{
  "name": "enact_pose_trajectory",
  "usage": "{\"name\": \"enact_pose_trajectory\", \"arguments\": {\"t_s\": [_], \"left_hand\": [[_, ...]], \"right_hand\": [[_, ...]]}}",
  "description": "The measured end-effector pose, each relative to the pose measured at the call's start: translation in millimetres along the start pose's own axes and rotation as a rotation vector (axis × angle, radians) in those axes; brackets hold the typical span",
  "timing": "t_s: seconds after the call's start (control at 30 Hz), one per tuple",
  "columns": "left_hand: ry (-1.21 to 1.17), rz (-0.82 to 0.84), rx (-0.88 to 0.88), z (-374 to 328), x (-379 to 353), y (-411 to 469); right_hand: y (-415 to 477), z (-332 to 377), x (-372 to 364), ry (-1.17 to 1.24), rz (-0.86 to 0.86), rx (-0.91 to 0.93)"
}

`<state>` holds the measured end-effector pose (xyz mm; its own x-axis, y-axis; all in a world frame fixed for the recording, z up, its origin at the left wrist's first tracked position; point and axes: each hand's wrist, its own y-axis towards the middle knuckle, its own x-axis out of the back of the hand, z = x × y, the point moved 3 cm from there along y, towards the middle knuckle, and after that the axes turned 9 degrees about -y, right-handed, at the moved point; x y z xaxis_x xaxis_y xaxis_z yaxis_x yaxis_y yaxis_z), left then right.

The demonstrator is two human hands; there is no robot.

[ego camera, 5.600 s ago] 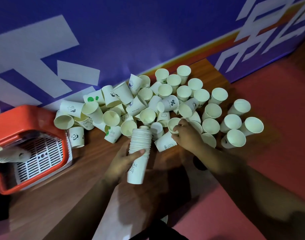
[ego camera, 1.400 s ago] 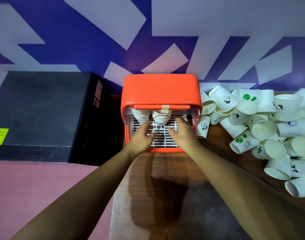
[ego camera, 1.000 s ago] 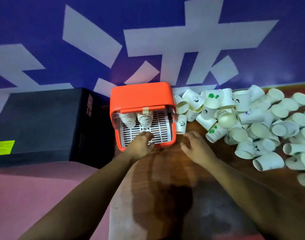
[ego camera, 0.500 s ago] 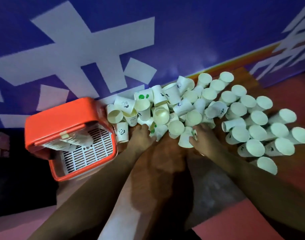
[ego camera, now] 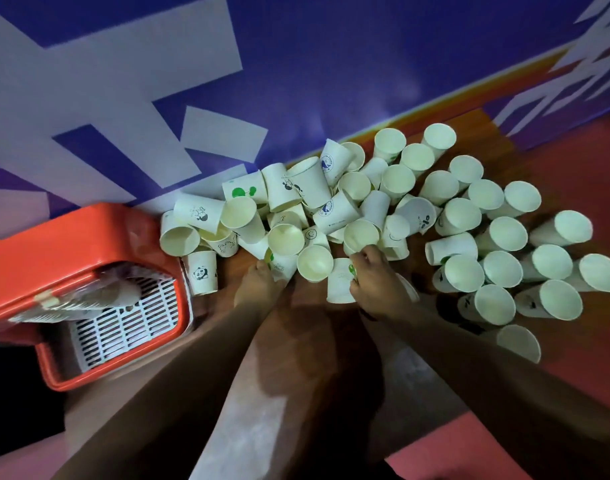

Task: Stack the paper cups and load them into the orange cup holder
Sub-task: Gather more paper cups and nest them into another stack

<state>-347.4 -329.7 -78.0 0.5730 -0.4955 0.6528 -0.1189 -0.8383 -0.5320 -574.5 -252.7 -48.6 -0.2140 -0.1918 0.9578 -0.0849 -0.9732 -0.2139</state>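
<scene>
A pile of white paper cups (ego camera: 359, 202) covers the wooden table (ego camera: 307, 344) against the wall; some lie on their sides, others stand upright at the right. My right hand (ego camera: 378, 282) grips one lying paper cup (ego camera: 340, 287) at the pile's near edge. My left hand (ego camera: 258, 289) touches a printed cup (ego camera: 283, 269) beside it, its fingers curled under and hidden. The orange cup holder (ego camera: 64, 244) sits at the left, with cup stacks (ego camera: 99, 294) under its clear lid and a white grille (ego camera: 123, 329).
A blue wall with white shapes (ego camera: 192, 81) rises right behind the cups. Red floor (ego camera: 580, 368) lies past the table's right edge. A dark box (ego camera: 5, 396) sits below the holder at the left. A panda cup (ego camera: 202, 271) stands against the holder.
Both hands left the holder's grille and moved right to the cup pile. My right hand has closed on a lying cup; the view swung right with them.
</scene>
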Motion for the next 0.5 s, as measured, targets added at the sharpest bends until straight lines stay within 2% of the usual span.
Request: {"name": "enact_pose_trajectory", "arguments": {"t_s": [0.1,0.2,0.27,0.5], "left_hand": [[-0.041,-0.001,-0.005,2,-1,-1],[-0.079,0.014,-0.021,11,1,-6],[-0.078,0.028,-0.030,22,3,-10],[-0.145,0.070,-0.001,67,17,-37]], "right_hand": [[-4,-4,1,-0.009,-0.052,-0.009],[-5,-9,4,-0.061,-0.141,-0.108],[-4,-11,1,-0.087,-0.125,-0.145],[-8,-12,0,-0.165,-0.157,-0.092]]}}
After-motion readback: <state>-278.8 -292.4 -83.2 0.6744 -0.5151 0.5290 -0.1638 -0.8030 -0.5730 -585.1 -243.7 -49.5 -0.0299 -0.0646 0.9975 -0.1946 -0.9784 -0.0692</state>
